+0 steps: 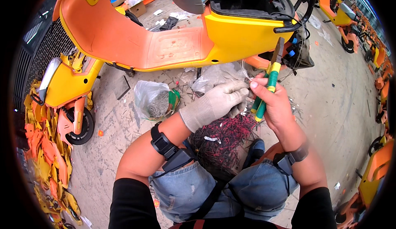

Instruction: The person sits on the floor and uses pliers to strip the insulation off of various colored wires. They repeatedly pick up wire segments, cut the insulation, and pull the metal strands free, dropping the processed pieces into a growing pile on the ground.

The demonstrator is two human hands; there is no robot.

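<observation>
Bright, diffuse light leaves soft shadows, while fisheye distortion bends straight lines near the black rim

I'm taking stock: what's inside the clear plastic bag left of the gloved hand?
Inside the plastic bag is a tangle of thin, greyish, wire-like strands. Whatever lies beneath is covered and can't be seen.

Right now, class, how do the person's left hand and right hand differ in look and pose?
The left hand wears a pale grey glove, while the right hand is bare.
The left hand turns its back upward, while the right hand shows its thumb side.
The right hand grips pliers; the left hand does not grip them.
Both have bent fingers and are close together.
</observation>
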